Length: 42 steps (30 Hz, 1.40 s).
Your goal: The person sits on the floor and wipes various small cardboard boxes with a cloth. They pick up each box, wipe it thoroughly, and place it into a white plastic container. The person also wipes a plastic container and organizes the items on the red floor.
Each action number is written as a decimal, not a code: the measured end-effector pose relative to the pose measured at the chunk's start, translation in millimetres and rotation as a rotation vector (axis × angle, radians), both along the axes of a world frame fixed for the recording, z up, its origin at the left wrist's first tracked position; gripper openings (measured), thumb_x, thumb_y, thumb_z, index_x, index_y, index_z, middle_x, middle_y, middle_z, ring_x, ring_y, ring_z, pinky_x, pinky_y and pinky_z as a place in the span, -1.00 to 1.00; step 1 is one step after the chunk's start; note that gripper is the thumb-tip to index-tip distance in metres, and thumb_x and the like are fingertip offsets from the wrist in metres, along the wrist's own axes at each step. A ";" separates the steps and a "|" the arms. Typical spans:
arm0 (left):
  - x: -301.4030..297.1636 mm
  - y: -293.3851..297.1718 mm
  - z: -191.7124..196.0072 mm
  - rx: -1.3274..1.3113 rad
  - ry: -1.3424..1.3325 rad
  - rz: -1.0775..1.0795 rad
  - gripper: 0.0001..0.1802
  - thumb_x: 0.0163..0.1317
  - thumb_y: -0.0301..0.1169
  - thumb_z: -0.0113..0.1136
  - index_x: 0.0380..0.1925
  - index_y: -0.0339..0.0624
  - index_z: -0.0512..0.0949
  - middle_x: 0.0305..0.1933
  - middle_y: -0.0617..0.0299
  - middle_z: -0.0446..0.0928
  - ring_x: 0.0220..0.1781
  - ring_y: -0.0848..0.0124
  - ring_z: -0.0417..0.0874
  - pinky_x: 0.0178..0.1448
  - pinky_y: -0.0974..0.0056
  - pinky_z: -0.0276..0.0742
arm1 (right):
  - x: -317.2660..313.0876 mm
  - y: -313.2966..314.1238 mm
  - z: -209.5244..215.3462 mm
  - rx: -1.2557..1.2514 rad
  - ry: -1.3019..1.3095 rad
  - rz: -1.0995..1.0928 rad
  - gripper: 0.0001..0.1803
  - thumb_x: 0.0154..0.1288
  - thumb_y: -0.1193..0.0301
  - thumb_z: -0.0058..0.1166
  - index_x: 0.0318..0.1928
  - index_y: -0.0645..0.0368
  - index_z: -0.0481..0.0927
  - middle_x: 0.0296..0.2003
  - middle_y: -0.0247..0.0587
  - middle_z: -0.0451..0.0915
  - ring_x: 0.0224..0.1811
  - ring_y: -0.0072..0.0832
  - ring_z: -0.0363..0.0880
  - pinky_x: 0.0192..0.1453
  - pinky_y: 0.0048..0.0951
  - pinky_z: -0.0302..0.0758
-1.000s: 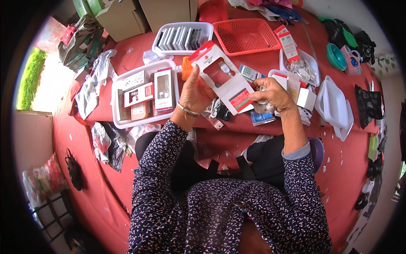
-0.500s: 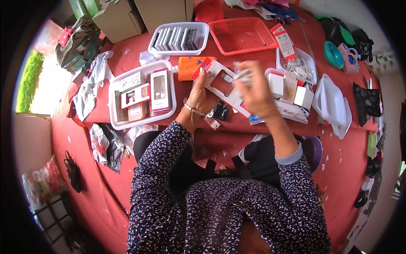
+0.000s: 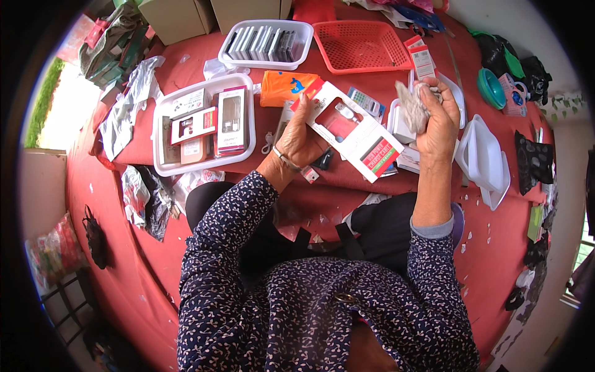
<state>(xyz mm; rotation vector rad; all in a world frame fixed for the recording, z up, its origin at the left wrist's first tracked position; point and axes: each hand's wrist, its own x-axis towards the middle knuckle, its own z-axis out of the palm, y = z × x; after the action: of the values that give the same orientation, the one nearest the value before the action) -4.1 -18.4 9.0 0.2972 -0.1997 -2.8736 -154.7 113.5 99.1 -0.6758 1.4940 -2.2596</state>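
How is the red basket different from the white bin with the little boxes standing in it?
The red basket is empty, with a mesh of small holes; the white bin has solid walls and holds a row of slim grey and white boxes. The basket is red and sits further right; the bin is white, to its left. Both are rectangular plastic containers on the red cloth, far from both hands.

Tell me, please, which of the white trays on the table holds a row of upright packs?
The far tray, beside the red basket. The near left tray holds flat boxes, and the trays on the right look empty.
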 end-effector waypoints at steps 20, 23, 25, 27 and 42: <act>2.4 3.6 -23.1 -0.249 -0.087 -0.142 -0.46 -0.05 -0.67 0.07 0.04 -0.23 0.31 0.02 0.14 0.42 0.10 0.23 0.43 0.25 0.06 0.28 | -10.8 -6.2 -26.5 -0.286 -0.812 0.527 -0.77 0.26 0.39 -0.09 -0.20 0.29 0.53 -0.25 -0.03 0.57 -0.13 -0.28 0.54 -0.01 -0.25 0.51; 1.8 5.1 -25.3 -0.267 -0.139 -0.212 -0.47 -0.04 -0.67 0.06 0.03 -0.23 0.31 0.00 0.15 0.44 0.07 0.27 0.46 0.18 0.09 0.34 | 5.5 -13.2 -22.5 -0.317 -0.976 0.634 -0.76 0.28 0.40 -0.12 -0.23 0.30 0.55 -0.22 -0.05 0.56 -0.08 -0.30 0.52 0.04 -0.24 0.48; 1.8 9.6 -27.1 -0.242 -0.068 -0.220 -0.53 -0.03 -0.64 0.08 -0.02 -0.22 0.36 -0.06 0.18 0.48 0.00 0.32 0.51 0.10 0.14 0.41 | 15.2 -22.7 -26.9 -0.122 -0.555 0.651 -0.76 0.29 0.44 -0.19 -0.18 0.29 0.52 -0.13 0.00 0.49 -0.07 -0.31 0.49 0.06 -0.31 0.45; -4.7 14.8 -16.5 -0.277 0.023 -0.157 -0.57 -0.02 -0.62 0.10 -0.07 -0.20 0.40 -0.08 0.20 0.49 -0.03 0.35 0.52 0.09 0.17 0.43 | 22.1 -30.7 -39.1 0.489 0.560 0.293 -0.84 0.19 0.50 -0.03 -0.23 0.23 0.55 -0.09 -0.14 0.44 -0.13 -0.41 0.46 -0.02 -0.49 0.41; 15.1 11.2 4.3 -0.255 -0.026 -0.198 -0.40 -0.15 -0.73 0.00 0.03 -0.21 0.33 -0.02 0.18 0.45 0.06 0.27 0.46 0.22 0.14 0.31 | -11.1 -17.8 -37.4 0.692 0.687 0.004 -0.84 0.13 0.53 0.00 -0.26 0.25 0.55 -0.31 -0.17 0.53 -0.26 -0.37 0.54 -0.16 -0.42 0.47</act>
<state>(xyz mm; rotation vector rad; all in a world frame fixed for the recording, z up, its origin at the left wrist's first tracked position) 10.9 -7.1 13.3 0.2788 -0.6278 -2.9919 -165.9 95.7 61.7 -1.2616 2.3831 -1.3615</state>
